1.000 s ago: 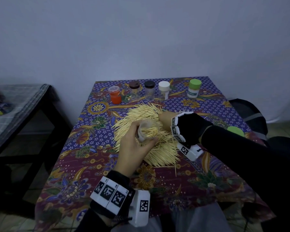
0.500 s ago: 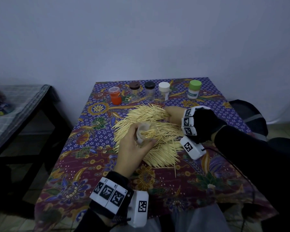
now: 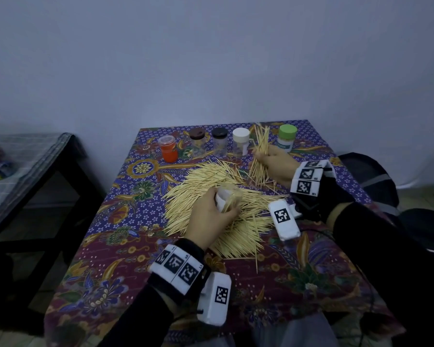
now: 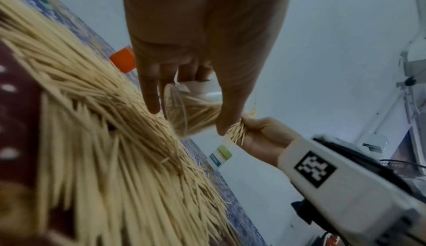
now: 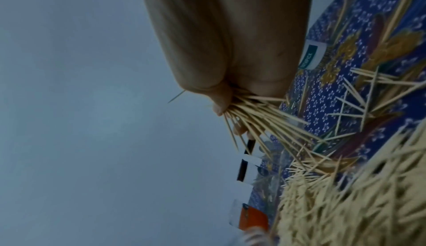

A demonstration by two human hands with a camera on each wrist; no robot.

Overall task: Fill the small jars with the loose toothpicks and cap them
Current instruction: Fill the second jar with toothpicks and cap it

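A large heap of loose toothpicks (image 3: 211, 196) covers the middle of the patterned cloth. My left hand (image 3: 212, 216) grips a small clear jar (image 3: 229, 197), uncapped and partly filled with toothpicks, tilted over the heap; the left wrist view shows the jar (image 4: 191, 111) between my thumb and fingers. My right hand (image 3: 273, 161) holds a bundle of toothpicks (image 3: 259, 156) raised above the table, behind the heap and to the right of it; in the right wrist view the bundle (image 5: 260, 122) fans out from my fingers.
Along the far edge stand an orange jar (image 3: 169, 151), a brown-capped jar (image 3: 197, 141), a black-capped jar (image 3: 219, 142), a white-capped jar (image 3: 241, 144) and a green-capped jar (image 3: 287, 139). A dark side table (image 3: 35, 171) stands left, a dark bag (image 3: 368, 176) right.
My right hand has left the jar's mouth, moved back and to the right, and lifted a bundle of toothpicks off the heap. My left hand still holds the jar in about the same place.
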